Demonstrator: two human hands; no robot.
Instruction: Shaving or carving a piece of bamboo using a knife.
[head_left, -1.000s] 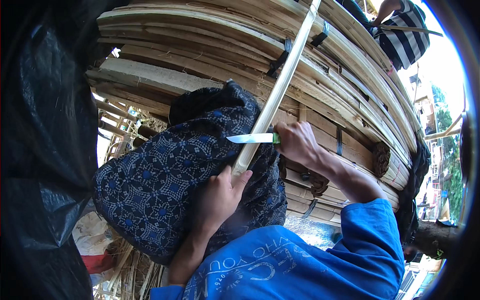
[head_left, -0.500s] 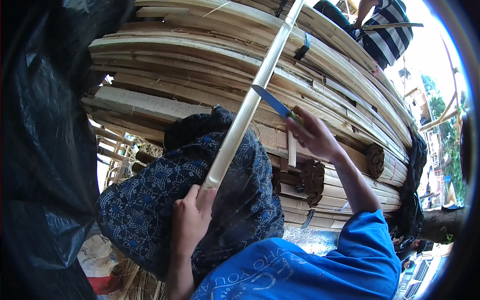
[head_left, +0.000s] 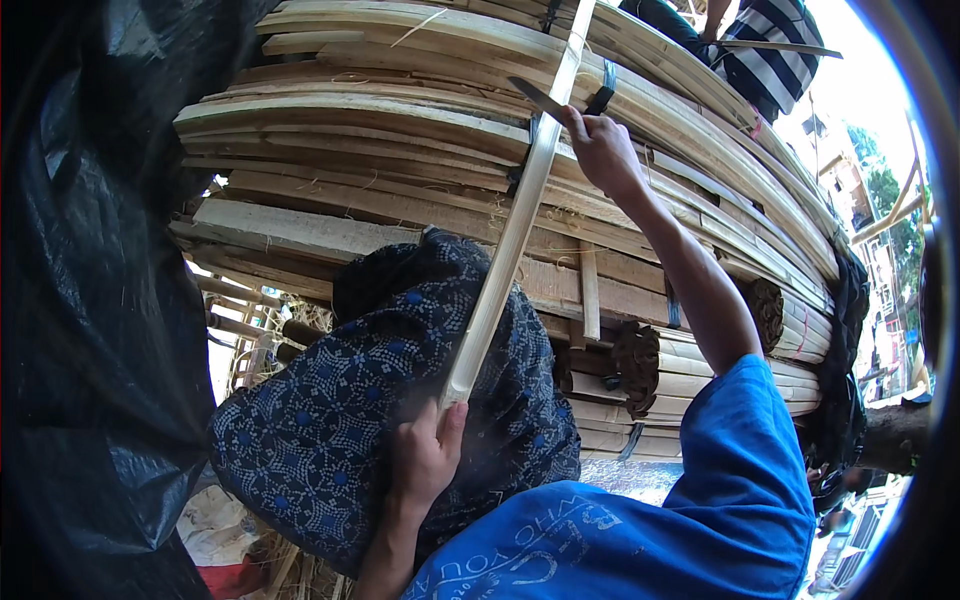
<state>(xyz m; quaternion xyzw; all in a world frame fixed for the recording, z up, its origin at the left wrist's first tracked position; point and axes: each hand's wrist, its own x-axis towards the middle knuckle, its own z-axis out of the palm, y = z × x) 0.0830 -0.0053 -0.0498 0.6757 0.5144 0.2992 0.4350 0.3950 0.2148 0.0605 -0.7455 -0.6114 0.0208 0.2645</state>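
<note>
Stacked bamboo slats [head_left: 420, 120] across the upper frame, black plastic sheet [head_left: 90, 300] down the left. Nearest, lower centre: left hand [head_left: 425, 462] clenched round the bottom end of a pale bamboo strip [head_left: 505, 260], over blue patterned cloth [head_left: 330, 440]. Strip's long axis steeply diagonal, pointing up-right, top cut off by the frame edge. Farther up: right hand [head_left: 603, 150] gripping a knife [head_left: 540, 98], blade against the strip, handle hidden in the fist. Striped-shirted person [head_left: 765, 45] upper right, mostly cut off.

No packages, labels, signs or screens visible.
</note>
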